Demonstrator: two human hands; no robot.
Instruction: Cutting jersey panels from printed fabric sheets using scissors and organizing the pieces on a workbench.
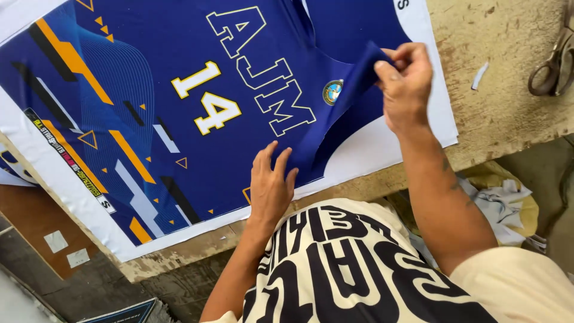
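Jersey panel (179,107), head view: flat sheet of smooth printed fabric, deep blue with orange, black and pale slanted bars, small triangles, fine wavy line pattern, big outlined letters and numerals, small round badge (332,92). White unprinted border runs round it. It lies spread over the worktable (508,113), covering most of the top from the far left corner to near the right end. Table surface rough, worn, beige, chipped along the near edge.

Blue fabric strip (335,113), a curved cut piece of the same cloth, lifts off the panel near the near edge.

Right hand (405,84) pinches the strip's upper end between thumb and fingers, raised above the sheet. Left hand (272,185) lies flat, fingers spread, not gripping, pressing the strip's lower end against the panel close to the near edge.

Scissors (553,66), metal, dull handles, rest at the table's far right edge, well apart from both hands. Small white scrap (479,76) lies on bare tabletop beside them.

Crumpled cloth offcuts (502,203) sit piled below the table's near right side.
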